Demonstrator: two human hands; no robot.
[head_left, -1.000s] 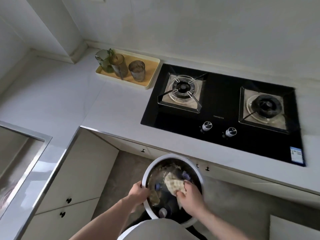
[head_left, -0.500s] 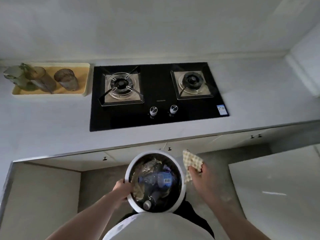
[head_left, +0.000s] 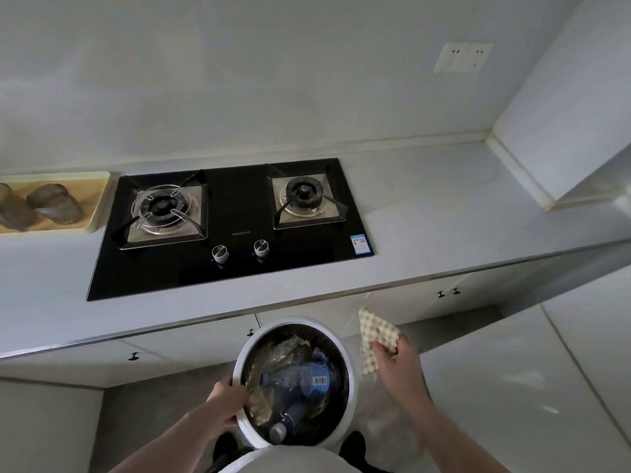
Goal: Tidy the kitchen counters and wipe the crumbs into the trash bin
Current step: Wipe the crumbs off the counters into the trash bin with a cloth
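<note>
The cloth (head_left: pixel 377 339) has moved: a moment ago it was down inside the trash bin (head_left: pixel 351 380), and now it is out, just to the right of the rim. The view has also swung, so the stove sits more in the middle.

In the head view, the left hand (head_left: pixel 227 402) grips the white rim of the bin, with the fingers curled over the edge. The bin is held up below the edge of the counter (head_left: pixel 444 213). Inside it are a plastic bottle (head_left: pixel 300 380) and some crumpled wrappers. The right hand (head_left: pixel 397 361) holds the checked cloth, with the fingers bunched tight on it.

The counter looks clean; I can see no crumbs on it, though small ones would be hard to spot. The black stove (head_left: pixel 235 227) is bare too. On the far left a yellow tray (head_left: pixel 97 203) holds glasses (head_left: pixel 54 203) standing in a neat group.

So I think most of the job is done. The crumbs seem to be in the bin. What may be left is to set the bin down and put the cloth away.
</note>
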